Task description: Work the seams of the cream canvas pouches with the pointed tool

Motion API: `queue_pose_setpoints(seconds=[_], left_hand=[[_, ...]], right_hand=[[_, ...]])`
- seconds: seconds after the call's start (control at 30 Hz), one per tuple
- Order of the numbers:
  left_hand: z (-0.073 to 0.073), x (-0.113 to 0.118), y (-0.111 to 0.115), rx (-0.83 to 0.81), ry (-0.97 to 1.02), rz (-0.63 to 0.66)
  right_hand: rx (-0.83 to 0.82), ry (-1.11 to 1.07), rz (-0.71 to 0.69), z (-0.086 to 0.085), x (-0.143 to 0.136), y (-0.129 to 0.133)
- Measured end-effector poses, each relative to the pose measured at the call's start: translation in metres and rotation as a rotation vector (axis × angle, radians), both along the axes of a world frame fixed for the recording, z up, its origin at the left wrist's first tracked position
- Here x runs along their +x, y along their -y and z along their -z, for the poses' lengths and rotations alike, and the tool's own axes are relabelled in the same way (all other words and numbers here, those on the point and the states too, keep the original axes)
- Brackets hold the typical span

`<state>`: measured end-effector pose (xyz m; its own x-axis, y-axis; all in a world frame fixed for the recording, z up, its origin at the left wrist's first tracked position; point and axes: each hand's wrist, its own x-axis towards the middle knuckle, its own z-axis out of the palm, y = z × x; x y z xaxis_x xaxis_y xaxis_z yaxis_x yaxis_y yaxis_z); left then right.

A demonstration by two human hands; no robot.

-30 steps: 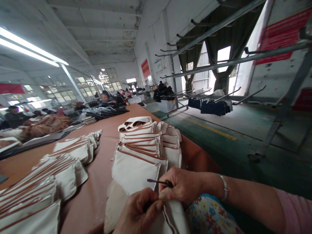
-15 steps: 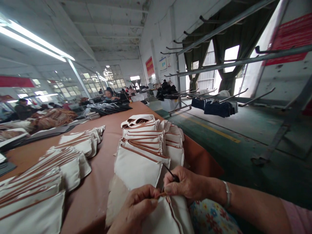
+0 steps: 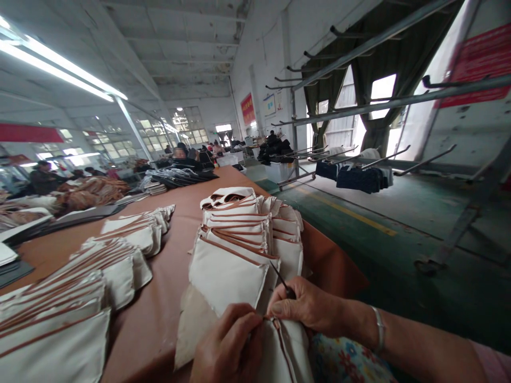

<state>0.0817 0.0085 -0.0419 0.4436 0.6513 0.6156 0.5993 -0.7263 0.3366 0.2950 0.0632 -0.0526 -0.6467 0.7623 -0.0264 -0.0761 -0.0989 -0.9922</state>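
Observation:
At the bottom centre, my left hand (image 3: 231, 343) pinches the top edge of a white fabric piece (image 3: 285, 354) with a brown strip. Close beside it, my right hand (image 3: 303, 303) grips the same edge near the strip's end. A thin pointed tool (image 3: 282, 279) with a dark handle is also held in my right hand, its tip pointing up and left. Just beyond my hands lies a fanned stack of white pieces with brown edging (image 3: 231, 271). More such pieces (image 3: 59, 330) overlap in a row at the left.
A brown-covered table (image 3: 159, 303) runs away from me. Dark folded pieces (image 3: 179, 178) lie at its far end. A metal rack (image 3: 343, 111) with long prongs holds dark cloth (image 3: 361, 178) on the right. People sit farther back, one (image 3: 180, 154) beyond the table.
My left hand has turned, its fingers now curled over the fabric edge. My right hand stays nearly in place with the tool. The whole view has shifted slightly.

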Motion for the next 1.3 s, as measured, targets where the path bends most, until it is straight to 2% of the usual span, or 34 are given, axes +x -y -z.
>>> queue_pose_setpoints(seconds=[0.27,0.57,0.73,0.8,0.87,0.93,1.03,1.13,1.2,1.3], left_hand=[[0.007,-0.002,0.001,0.196,-0.182,-0.096],[0.001,0.005,-0.001,0.094,-0.341,-0.134],[0.006,0.014,-0.003,0.268,-0.425,-0.209],[0.011,0.014,-0.004,0.283,-0.478,-0.216],[0.017,0.013,-0.005,0.288,-0.499,-0.2],[0.023,0.011,-0.005,0.339,-0.466,-0.204],[0.028,0.009,-0.004,0.484,-0.456,-0.185],[0.031,0.007,-0.004,0.6,-0.453,-0.163],[0.032,0.004,-0.005,0.559,-0.422,-0.121],[0.033,-0.001,-0.006,0.402,-0.326,-0.003]], right_hand=[[-0.152,-0.069,0.048,0.002,-0.004,0.005],[-0.153,-0.074,-0.007,0.009,-0.003,0.004],[-0.158,-0.034,0.009,0.012,-0.003,0.004],[-0.158,0.002,-0.001,0.013,-0.003,0.004],[-0.093,0.053,-0.034,0.011,-0.002,0.003],[0.043,0.094,-0.068,0.008,0.0,0.0],[0.235,0.16,-0.087,0.006,0.002,-0.005],[0.339,0.247,-0.09,0.007,0.003,-0.008],[0.393,0.268,-0.095,0.009,0.004,-0.009],[0.467,0.258,-0.09,0.008,0.003,-0.008]])
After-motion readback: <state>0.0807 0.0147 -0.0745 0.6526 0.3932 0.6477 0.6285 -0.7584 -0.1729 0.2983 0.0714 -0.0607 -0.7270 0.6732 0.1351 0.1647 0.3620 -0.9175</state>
